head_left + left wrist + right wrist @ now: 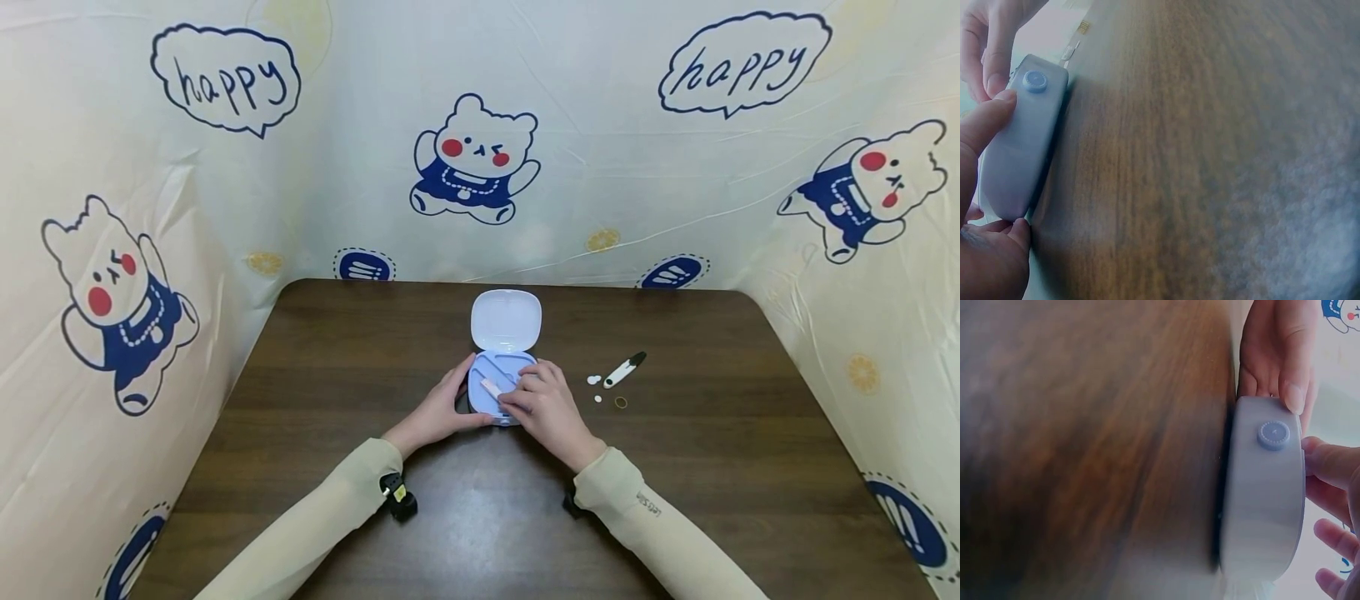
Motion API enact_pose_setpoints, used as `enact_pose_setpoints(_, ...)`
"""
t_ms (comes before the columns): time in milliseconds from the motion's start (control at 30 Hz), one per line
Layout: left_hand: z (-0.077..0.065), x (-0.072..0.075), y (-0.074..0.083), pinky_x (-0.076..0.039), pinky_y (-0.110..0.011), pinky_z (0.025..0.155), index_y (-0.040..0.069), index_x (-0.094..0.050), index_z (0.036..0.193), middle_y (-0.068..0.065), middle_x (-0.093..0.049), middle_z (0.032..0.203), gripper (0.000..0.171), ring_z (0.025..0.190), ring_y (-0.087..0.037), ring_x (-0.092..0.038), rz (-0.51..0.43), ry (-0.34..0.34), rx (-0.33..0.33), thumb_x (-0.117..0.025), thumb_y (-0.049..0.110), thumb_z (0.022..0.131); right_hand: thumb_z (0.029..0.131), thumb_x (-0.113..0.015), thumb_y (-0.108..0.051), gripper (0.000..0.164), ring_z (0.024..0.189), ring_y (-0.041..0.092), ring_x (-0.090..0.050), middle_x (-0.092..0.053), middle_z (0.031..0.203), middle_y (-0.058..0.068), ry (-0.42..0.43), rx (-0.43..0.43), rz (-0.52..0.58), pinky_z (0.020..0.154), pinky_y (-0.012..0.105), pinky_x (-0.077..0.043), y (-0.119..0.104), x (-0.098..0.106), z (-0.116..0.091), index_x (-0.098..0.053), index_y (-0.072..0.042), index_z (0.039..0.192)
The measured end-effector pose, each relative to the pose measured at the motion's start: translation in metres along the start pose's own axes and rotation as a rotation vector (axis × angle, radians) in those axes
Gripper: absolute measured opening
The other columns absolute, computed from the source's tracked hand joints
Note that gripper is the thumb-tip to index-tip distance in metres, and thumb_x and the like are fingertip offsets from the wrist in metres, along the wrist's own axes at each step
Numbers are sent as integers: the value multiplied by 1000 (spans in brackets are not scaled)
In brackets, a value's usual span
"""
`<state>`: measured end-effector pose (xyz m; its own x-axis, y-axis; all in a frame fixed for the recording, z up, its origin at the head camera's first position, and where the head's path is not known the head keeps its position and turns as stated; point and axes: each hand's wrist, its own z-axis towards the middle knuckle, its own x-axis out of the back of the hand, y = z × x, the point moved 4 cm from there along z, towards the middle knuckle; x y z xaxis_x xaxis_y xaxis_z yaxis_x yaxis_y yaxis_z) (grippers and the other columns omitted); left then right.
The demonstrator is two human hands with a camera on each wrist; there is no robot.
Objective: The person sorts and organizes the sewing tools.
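Note:
A light blue plastic case stands on the table with its lid raised and its molded inside showing. Its front wall carries a round button. My left hand grips the case from the left, thumb along the front edge and fingers by the far left side. Over the right half of the case is my right hand. Its thumb and forefinger pinch the near end of a small whitish stick that lies slantwise inside. The other right fingers are bent above the case's right side.
To the right of the case lie a white tool with a black end, several small white round pieces and a small gold-colored ring. A printed cloth hangs behind and beside the brown table.

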<state>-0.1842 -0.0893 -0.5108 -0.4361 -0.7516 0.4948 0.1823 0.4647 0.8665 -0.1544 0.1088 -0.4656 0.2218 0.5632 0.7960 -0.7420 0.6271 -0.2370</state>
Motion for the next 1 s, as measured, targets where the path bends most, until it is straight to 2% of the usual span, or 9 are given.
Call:
enact_pose_setpoints(567,0,-1,0,-34,-43,122,11,-13,168,-17,-21,170,111,154,-29,-31,-9,-6,19,-87,32,88,89,-85,-18,6,110,29,-59,-68,91,-2,-50,24,-29,108,56,-41,2,-2,0,-85,-16,95)
enact_pose_setpoints(1000,0,0,-1,-34,-43,122,13,-12,169,-15,-19,171,111,154,-28,-31,-1,-16,23,-85,35,89,88,-86,-20,7,109,27,-59,-69,91,-3,-58,-40,-3,106,54,-43,4,-1,0,-82,-17,92)
